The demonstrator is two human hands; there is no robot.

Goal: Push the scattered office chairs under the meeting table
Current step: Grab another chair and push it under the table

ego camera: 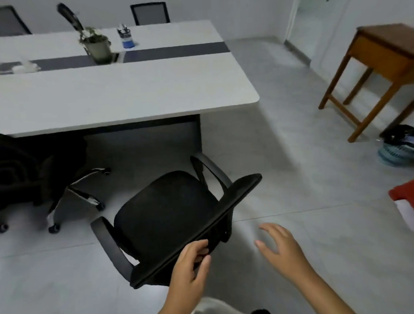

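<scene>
Left hand (191, 264) pinches the top of the chair (170, 220) backrest; right hand (280, 246) hovers spread, touching nothing. Chair stands just before the desk (118, 94), which carries a potted plant (96, 44) and a pen cup (126, 38).

Office chair (166, 220): matt black mesh-like fabric seat and back, smooth black plastic armrests. Neighbouring chair base (84, 195): polished metal. Meeting table (117, 92): smooth matt pale laminate. Side table (384, 54): varnished brown wood. Floor (296, 167): smooth grey tile.
</scene>
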